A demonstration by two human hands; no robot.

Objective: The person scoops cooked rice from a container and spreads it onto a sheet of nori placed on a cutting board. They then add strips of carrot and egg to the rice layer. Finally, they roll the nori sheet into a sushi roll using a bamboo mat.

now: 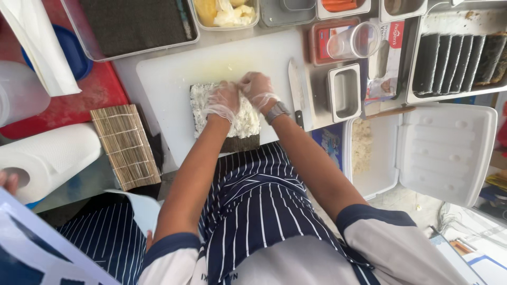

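Note:
A dark seaweed sheet [240,143] lies on the white cutting board [169,68], mostly covered by a layer of white rice [247,124]. Both my hands wear clear plastic gloves and rest on the far part of the rice. My left hand [223,101] presses down on the rice with its fingers bent. My right hand [257,88], with a watch on its wrist, sits close beside it at the rice's far edge, fingertips on the rice. Neither hand grips anything.
A knife [296,87] lies right of the rice, next to a small steel container [343,92]. A bamboo mat [125,145] and paper towel roll [47,158] are left. A tray of seaweed sheets [134,21], a tray of finished rolls [459,60] and an open white cooler [446,150] surround the board.

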